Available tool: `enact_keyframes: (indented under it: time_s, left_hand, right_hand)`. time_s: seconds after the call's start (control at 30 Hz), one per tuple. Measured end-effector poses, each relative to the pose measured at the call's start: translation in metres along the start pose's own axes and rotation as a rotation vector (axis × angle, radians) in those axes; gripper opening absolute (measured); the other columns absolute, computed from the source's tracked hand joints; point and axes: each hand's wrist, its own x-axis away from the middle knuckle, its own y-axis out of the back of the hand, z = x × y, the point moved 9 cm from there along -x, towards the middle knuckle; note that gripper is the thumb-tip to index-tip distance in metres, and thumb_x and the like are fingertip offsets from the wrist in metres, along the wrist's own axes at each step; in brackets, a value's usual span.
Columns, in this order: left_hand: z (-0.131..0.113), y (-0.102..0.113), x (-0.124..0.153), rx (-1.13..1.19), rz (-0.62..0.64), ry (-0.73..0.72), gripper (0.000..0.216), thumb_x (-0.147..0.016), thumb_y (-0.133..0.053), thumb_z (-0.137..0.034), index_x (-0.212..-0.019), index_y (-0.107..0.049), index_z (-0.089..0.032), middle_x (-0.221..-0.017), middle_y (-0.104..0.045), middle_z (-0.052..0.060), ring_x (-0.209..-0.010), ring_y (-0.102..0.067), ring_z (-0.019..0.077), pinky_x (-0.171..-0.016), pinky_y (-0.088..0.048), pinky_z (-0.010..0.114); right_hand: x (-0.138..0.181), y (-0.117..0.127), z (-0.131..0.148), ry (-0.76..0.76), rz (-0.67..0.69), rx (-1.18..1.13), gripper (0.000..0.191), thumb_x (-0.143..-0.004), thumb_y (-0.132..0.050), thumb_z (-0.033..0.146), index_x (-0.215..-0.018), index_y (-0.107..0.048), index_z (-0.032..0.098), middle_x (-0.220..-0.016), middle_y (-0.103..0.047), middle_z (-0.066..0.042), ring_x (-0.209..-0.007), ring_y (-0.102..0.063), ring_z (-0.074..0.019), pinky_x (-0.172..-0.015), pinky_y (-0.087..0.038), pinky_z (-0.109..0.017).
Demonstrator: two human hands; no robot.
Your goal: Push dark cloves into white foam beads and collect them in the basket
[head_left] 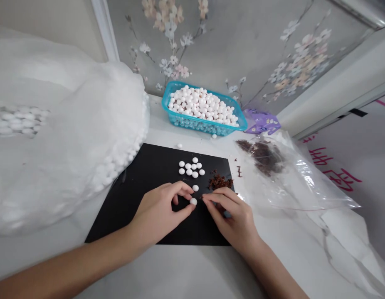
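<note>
Two bare forearms (95, 261) come in lowest and closest, reaching over a white tabletop (180, 278) to a black mat (120, 216). Behind the mat, a turquoise plastic basket (208, 128) is heaped with small white balls, a few showing reddish-brown flecks among them. At left, a big translucent white bag (77, 87) bulges with more white balls, visible through its side. At right, a clear plastic bag (314, 182) lies flat with a dark brown clump (267, 158) of bits inside.

Over the mat, the left hand (163, 207) is nearly closed, thumb and fingers curled around one white ball (193, 201) at their tips. Another loose ball (195, 188) sits just beyond it, near the fingertips. To the right of the held ball, and apart from it, the right hand (233, 218) has its thumb and finger pinched together on what looks like a tiny reddish-brown bit (201, 197), too small to make out clearly.

Farther up the mat, nine white balls (193, 167) form a loose cluster. A pile of reddish-brown bits (220, 181) lies just beyond the right hand. The big white bag crowds the mat's left edge. A purple packet (262, 121) stands beside the basket's right end.
</note>
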Motion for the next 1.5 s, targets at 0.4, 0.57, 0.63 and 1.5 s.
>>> enact_keyframes:
  time_s: [0.4,0.57,0.63,1.5]
  left_hand:
    - [-0.004,-0.002,-0.001,-0.004,0.024,-0.038,0.016,-0.074,-0.058,-0.03,-0.091,-0.06,-0.029,-0.082,-0.068,-0.01,-0.064,-0.055,0.0102,-0.06,-0.042,0.022]
    - [-0.002,-0.004,-0.001,0.0,0.023,-0.045,0.016,-0.074,-0.059,-0.029,-0.09,-0.06,-0.029,-0.084,-0.067,-0.01,-0.063,-0.055,0.0096,-0.061,-0.042,0.022]
    - [-0.002,-0.004,-0.001,0.001,0.023,-0.046,0.015,-0.074,-0.059,-0.028,-0.089,-0.061,-0.028,-0.084,-0.067,-0.009,-0.063,-0.055,0.0095,-0.061,-0.042,0.022]
    - [-0.001,-0.006,-0.002,0.033,0.058,-0.018,0.007,-0.075,-0.058,-0.028,-0.081,-0.061,-0.026,-0.076,-0.065,-0.008,-0.058,-0.052,0.0093,-0.056,-0.038,0.021]
  right_hand:
    - [-0.002,-0.018,0.0,-0.137,0.165,-0.149,0.011,-0.088,-0.041,0.014,-0.083,-0.048,0.02,-0.085,-0.051,-0.004,-0.075,-0.052,-0.013,-0.065,-0.043,-0.025]
    - [0.0,-0.026,-0.003,-0.184,0.278,-0.179,0.013,-0.089,-0.037,0.015,-0.078,-0.043,0.02,-0.077,-0.046,-0.001,-0.066,-0.046,-0.0123,-0.061,-0.039,-0.025]
    - [0.001,-0.028,-0.004,-0.201,0.301,-0.182,0.013,-0.089,-0.038,0.015,-0.078,-0.043,0.02,-0.075,-0.044,-0.001,-0.065,-0.045,-0.0121,-0.059,-0.038,-0.025]
    - [-0.002,-0.025,-0.006,-0.211,0.166,-0.11,0.011,-0.086,-0.043,0.015,-0.078,-0.048,0.02,-0.076,-0.048,-0.001,-0.059,-0.046,-0.0103,-0.051,-0.037,-0.022]
